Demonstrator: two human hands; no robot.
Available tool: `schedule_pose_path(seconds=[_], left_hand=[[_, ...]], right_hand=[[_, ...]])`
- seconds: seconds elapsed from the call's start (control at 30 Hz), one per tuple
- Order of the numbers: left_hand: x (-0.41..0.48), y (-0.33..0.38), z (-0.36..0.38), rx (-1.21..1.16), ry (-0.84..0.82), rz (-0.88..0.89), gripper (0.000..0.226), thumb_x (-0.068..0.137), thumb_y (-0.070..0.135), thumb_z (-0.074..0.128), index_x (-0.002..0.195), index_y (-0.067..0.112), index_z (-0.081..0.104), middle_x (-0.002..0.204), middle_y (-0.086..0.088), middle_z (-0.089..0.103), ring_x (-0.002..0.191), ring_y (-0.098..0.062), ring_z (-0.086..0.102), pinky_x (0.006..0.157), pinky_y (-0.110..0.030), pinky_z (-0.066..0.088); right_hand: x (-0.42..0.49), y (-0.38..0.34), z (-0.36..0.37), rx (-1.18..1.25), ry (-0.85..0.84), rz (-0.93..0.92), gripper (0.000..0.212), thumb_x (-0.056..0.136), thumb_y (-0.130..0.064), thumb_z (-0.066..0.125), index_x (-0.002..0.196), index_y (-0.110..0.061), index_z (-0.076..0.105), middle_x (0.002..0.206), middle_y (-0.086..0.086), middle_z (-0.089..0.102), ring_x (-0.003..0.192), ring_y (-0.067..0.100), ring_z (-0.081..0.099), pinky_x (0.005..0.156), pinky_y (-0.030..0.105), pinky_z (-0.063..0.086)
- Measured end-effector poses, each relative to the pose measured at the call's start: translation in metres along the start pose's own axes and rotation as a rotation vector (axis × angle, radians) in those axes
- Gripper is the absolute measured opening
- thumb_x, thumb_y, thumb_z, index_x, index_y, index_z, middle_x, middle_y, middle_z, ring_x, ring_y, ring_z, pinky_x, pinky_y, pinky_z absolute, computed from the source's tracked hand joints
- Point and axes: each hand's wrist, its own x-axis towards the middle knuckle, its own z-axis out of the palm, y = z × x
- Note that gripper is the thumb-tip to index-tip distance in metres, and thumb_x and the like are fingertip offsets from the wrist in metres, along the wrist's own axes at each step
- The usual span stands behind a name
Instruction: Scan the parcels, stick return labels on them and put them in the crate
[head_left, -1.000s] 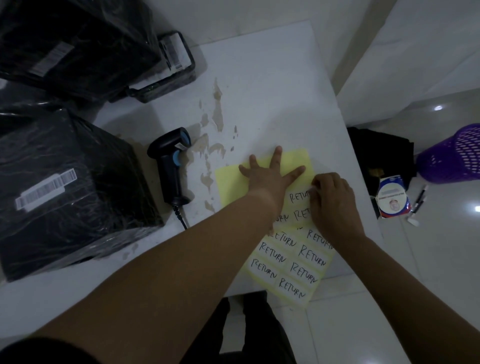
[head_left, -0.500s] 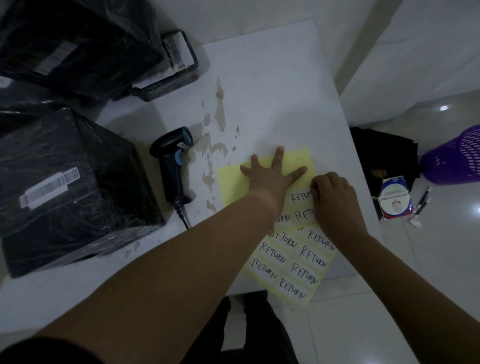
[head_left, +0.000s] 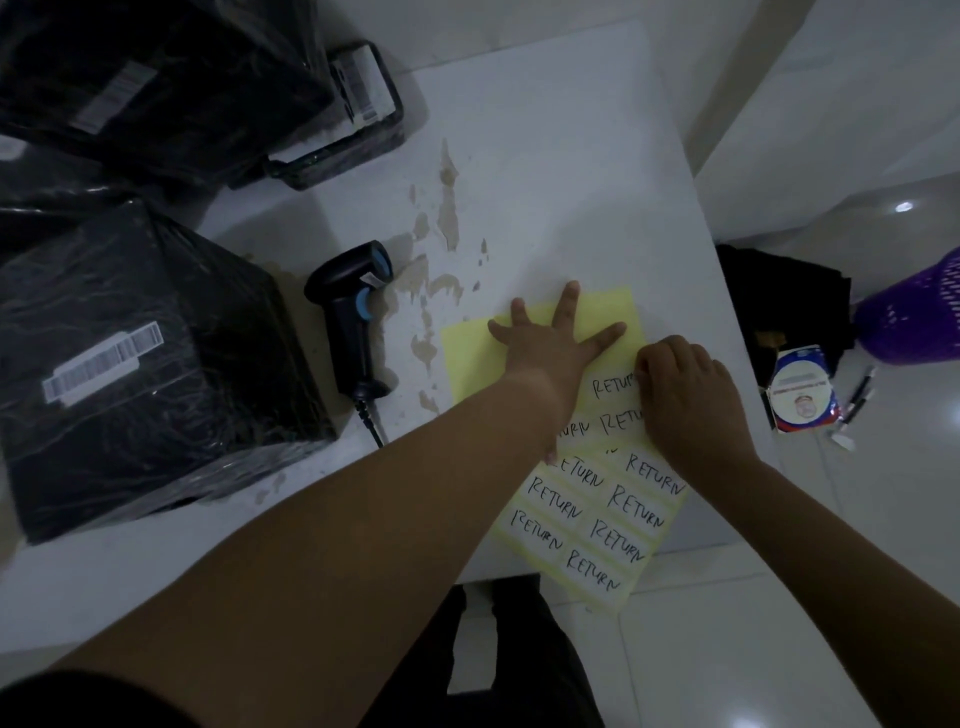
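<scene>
A yellow sheet of white "RETURN" labels (head_left: 597, 519) lies on the white table (head_left: 545, 182), its near end hanging over the front edge. My left hand (head_left: 550, 343) presses flat on the sheet's bare yellow far end, fingers spread. My right hand (head_left: 685, 400) is curled at the sheet's right edge, fingertips on the topmost label; the fingertips are hidden under the knuckles. A black handheld scanner (head_left: 353, 317) lies left of the sheet. A black wrapped parcel with a barcode label (head_left: 135, 364) sits at the left, and another black parcel (head_left: 156, 83) lies behind it.
A small black device with a white label (head_left: 358, 109) sits at the far table edge. On the floor to the right are a dark bag (head_left: 779, 296), a purple mesh basket (head_left: 919, 312), a round printed pack (head_left: 802, 389) and a pen (head_left: 857, 395).
Both hands stay in nearly the same place on the label sheet. Only the camera view has shifted slightly.
</scene>
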Motion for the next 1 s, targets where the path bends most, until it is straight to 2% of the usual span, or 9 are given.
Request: schedule_pose_path(seconds=[0.17, 0.27, 0.4, 0.53, 0.7, 0.87, 1.0], left_hand=[[0.001, 0.001, 0.001, 0.007, 0.003, -0.006, 0.163, 0.048, 0.046, 0.098, 0.149, 0.049, -0.030, 0.157, -0.012, -0.043, 0.145, -0.063, -0.001, 0.111, -0.072, 0.028], [0.001, 0.001, 0.001, 0.020, 0.011, -0.002, 0.163, 0.048, 0.047, 0.098, 0.148, 0.048, -0.031, 0.156, -0.014, -0.043, 0.145, -0.063, -0.001, 0.111, -0.071, 0.029], [0.000, 0.000, 0.001, 0.018, 0.014, 0.002, 0.163, 0.048, 0.048, 0.098, 0.149, 0.048, -0.031, 0.157, -0.013, -0.043, 0.145, -0.063, -0.001, 0.111, -0.071, 0.029], [-0.001, 0.000, 0.000, 0.011, 0.016, 0.000, 0.162, 0.048, 0.047, 0.098, 0.149, 0.049, -0.030, 0.157, -0.013, -0.042, 0.145, -0.063, -0.001, 0.112, -0.071, 0.029], [-0.001, 0.001, 0.001, 0.015, 0.012, -0.003, 0.163, 0.048, 0.047, 0.098, 0.149, 0.049, -0.030, 0.157, -0.013, -0.042, 0.145, -0.063, -0.001, 0.111, -0.071, 0.030], [-0.001, 0.001, 0.000, 0.017, 0.011, -0.006, 0.163, 0.048, 0.046, 0.098, 0.148, 0.049, -0.030, 0.157, -0.013, -0.042, 0.145, -0.063, 0.000, 0.112, -0.072, 0.028], [-0.001, 0.002, -0.002, 0.050, 0.022, 0.000, 0.163, 0.047, 0.049, 0.098, 0.147, 0.051, -0.032, 0.157, -0.017, -0.040, 0.144, -0.065, 0.004, 0.111, -0.074, 0.025]], right_hand=[[-0.005, 0.009, 0.001, 0.168, 0.035, -0.024, 0.020, 0.094, -0.017, 0.061, 0.111, -0.006, 0.062, 0.106, 0.010, 0.058, 0.086, 0.027, 0.057, 0.075, 0.044, 0.049], [-0.006, 0.011, 0.003, 0.211, 0.069, -0.038, 0.013, 0.094, -0.016, 0.063, 0.102, -0.007, 0.068, 0.099, 0.008, 0.059, 0.082, 0.025, 0.058, 0.072, 0.045, 0.049], [-0.001, 0.005, 0.000, 0.285, 0.096, 0.003, 0.005, 0.092, -0.013, 0.065, 0.091, -0.008, 0.067, 0.088, 0.005, 0.061, 0.073, 0.023, 0.057, 0.066, 0.045, 0.049], [0.003, 0.002, -0.001, 0.193, 0.058, 0.016, 0.006, 0.094, -0.014, 0.060, 0.093, -0.009, 0.064, 0.086, 0.006, 0.059, 0.071, 0.025, 0.056, 0.065, 0.046, 0.049], [0.004, 0.000, -0.003, 0.018, -0.033, -0.041, 0.004, 0.095, -0.014, 0.056, 0.095, -0.011, 0.054, 0.095, 0.008, 0.051, 0.071, 0.025, 0.052, 0.061, 0.041, 0.046], [0.004, 0.006, -0.015, 0.069, -0.061, -0.136, 0.007, 0.097, -0.014, 0.053, 0.095, -0.014, 0.046, 0.098, 0.006, 0.051, 0.068, 0.022, 0.050, 0.054, 0.036, 0.042], [0.005, 0.012, -0.023, 0.080, -0.115, -0.228, 0.006, 0.097, -0.018, 0.052, 0.098, -0.012, 0.050, 0.100, 0.006, 0.055, 0.073, 0.023, 0.054, 0.052, 0.035, 0.045]])
